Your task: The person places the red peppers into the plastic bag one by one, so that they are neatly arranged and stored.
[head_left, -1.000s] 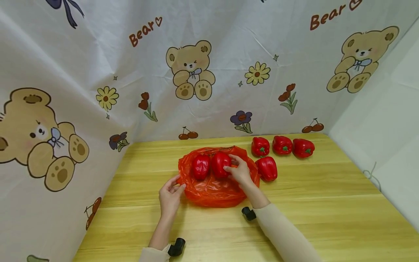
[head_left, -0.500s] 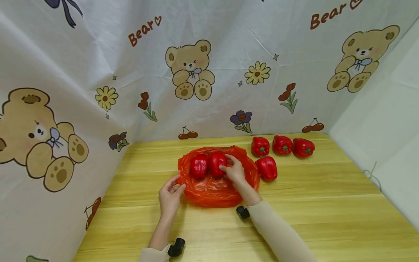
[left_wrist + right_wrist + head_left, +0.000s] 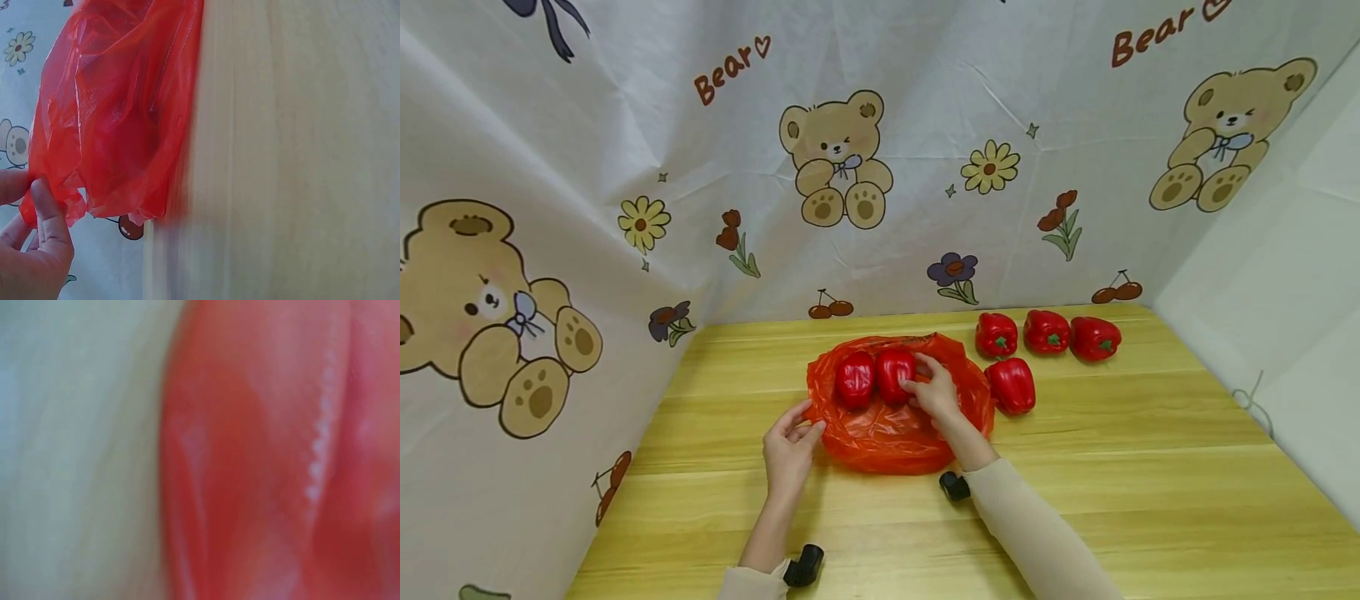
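A red plastic bag (image 3: 887,454) lies spread on the table, its mouth facing up. Two red bell peppers sit side by side in it: a left pepper (image 3: 854,380) and a right pepper (image 3: 895,375). My right hand (image 3: 938,396) reaches into the bag and holds the right pepper, thumb and fingers about its right side. At the bag's left rim, my left hand (image 3: 790,446) pinches the plastic; the left wrist view shows thumb and fingers (image 3: 50,215) gripping the film. In the right wrist view only blurred red plastic (image 3: 237,462) shows, with no hand.
Several more red bell peppers lie right of the bag: one pepper (image 3: 1011,386) close to its rim, others in a row behind, such as the rightmost pepper (image 3: 1095,339). A bear-print curtain (image 3: 910,267) hangs behind the wooden table (image 3: 1150,467).
My right hand has shifted a little left with the right pepper, and the left pepper has moved slightly left too. The left hand has stayed at the bag's rim.
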